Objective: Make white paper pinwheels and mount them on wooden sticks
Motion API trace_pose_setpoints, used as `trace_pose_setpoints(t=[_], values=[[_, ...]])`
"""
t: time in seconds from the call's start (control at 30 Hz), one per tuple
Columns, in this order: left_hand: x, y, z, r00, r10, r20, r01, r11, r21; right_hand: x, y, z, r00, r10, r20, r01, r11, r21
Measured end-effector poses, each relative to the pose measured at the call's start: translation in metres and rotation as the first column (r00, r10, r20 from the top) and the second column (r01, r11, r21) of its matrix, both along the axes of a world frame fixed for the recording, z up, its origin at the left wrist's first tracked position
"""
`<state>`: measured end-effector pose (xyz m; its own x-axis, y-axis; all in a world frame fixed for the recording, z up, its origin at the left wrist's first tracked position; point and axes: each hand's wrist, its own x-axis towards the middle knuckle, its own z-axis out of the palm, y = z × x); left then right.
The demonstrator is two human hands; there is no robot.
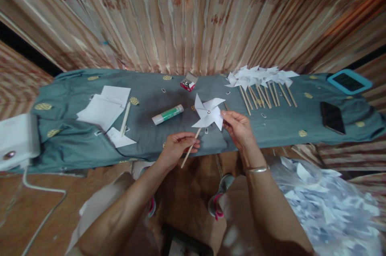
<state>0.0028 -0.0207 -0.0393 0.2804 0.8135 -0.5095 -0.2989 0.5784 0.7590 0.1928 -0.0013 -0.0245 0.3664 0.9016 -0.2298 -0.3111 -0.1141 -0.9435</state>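
My left hand (177, 147) pinches the wooden stick (189, 148) of a white paper pinwheel (208, 112), held just above the near edge of the grey-green cloth-covered table (75, 143). A metal pin shines at the pinwheel's centre. My right hand (238, 125), with a metal bangle on its wrist, touches the lower right blade of the pinwheel with its fingertips, fingers curled.
On the table lie a green-and-white glue stick (167, 114), a small red box of pins (188, 82), white paper squares (104, 108) with a stick (125, 119), several finished pinwheels (261, 83), a black phone (332, 117) and a blue-cased tablet (349, 81). A bag of paper scraps (328, 203) sits at lower right.
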Motion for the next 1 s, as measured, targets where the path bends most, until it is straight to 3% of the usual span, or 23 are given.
trace_pose_setpoints(t=[1.0], values=[[0.0,0.001,0.001,0.998,0.053,-0.031,-0.052,0.998,0.033,-0.017,-0.007,-0.001,0.986,0.126,-0.106,-0.132,0.99,-0.049]])
